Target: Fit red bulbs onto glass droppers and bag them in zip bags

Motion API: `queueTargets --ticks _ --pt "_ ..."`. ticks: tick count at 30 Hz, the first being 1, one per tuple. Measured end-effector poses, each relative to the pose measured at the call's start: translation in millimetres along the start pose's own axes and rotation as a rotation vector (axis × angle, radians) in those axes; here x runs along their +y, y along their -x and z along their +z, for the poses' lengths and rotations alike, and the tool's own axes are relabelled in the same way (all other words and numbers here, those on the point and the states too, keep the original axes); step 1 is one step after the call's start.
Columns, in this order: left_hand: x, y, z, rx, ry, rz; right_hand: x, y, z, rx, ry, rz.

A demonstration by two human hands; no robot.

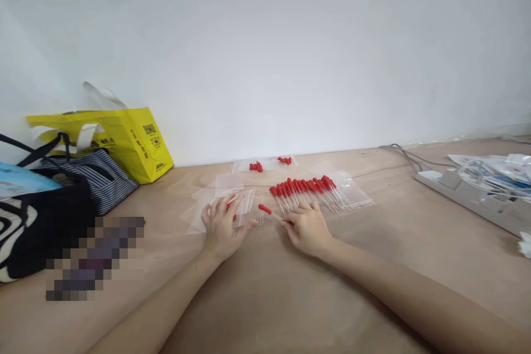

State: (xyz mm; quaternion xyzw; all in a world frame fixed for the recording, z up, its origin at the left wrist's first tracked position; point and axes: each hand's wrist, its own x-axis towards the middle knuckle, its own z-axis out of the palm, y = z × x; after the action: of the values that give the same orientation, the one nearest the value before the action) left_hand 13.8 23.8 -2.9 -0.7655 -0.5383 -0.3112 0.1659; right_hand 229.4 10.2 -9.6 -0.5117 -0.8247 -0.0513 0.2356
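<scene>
My right hand (306, 227) pinches the thin pale stem of a red-tipped stick (264, 209), whose red end points left toward my other hand. Fingers spread, my left hand (222, 224) rests over clear plastic bags (199, 210) and partly hides some red pieces (230, 208) there. Just behind my right hand lies a row of several red-tipped sticks (302, 186), side by side on clear bags (357, 196). Small thin pieces (259, 220) lie between my hands. Further back, a bag (267, 165) bears two small groups of red pieces.
At the left stand a yellow bag (141, 138), a striped pouch (99, 174) and a black bag (50, 232). A blurred-out item (93, 263) lies before them. A white power strip (464, 202) with cables and plastic packets (498, 171) is at the right. A wall rises behind.
</scene>
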Motion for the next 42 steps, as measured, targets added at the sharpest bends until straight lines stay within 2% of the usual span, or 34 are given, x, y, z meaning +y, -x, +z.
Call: queueTargets --ticks 2,4,8,10,12,17,21,24,27,30,34,38,42 --pt "-12 -5 0.0 0.034 -0.048 -0.116 -5 -15 4 -0.002 -0.009 0.165" --pt "-23 -8 0.9 0.072 -0.066 -0.213 -11 -32 10 0.006 -0.012 0.263" --pt "-38 -10 5.5 0.061 -0.051 -0.357 -20 -57 23 -0.023 0.035 0.328" --pt "-41 -9 7.5 0.051 -0.053 -0.371 -22 -63 28 -0.055 0.066 0.328" --pt "-42 -7 7.6 0.064 -0.059 -0.304 -21 -64 30 -0.074 0.086 0.310" --pt "-39 -2 2.7 0.052 -0.087 -0.024 -18 -61 30 -0.065 0.079 0.273" --pt "-38 -2 3.2 0.009 -0.110 0.030 -25 -65 26 -0.078 0.057 0.308" --pt "-39 -4 4.9 -0.015 -0.097 0.028 -32 -74 24 -0.145 0.043 0.364" --pt "-36 -4 3.2 0.015 -0.064 0.046 -36 -82 25 -0.212 0.020 0.425" --pt "-26 -2 -1.8 0.040 -0.005 0.115 -37 -89 27 -0.253 -0.008 0.475" --pt "-8 4 -6.6 -0.019 0.119 0.244 -37 -92 28 -0.275 -0.033 0.498" --pt "4 8 -7.3 -0.109 0.291 0.330 -35 -89 19 -0.259 -0.036 0.468" --pt "12 11 -9.1 -0.230 0.467 0.359 -25 -65 3 -0.161 -0.050 0.265"
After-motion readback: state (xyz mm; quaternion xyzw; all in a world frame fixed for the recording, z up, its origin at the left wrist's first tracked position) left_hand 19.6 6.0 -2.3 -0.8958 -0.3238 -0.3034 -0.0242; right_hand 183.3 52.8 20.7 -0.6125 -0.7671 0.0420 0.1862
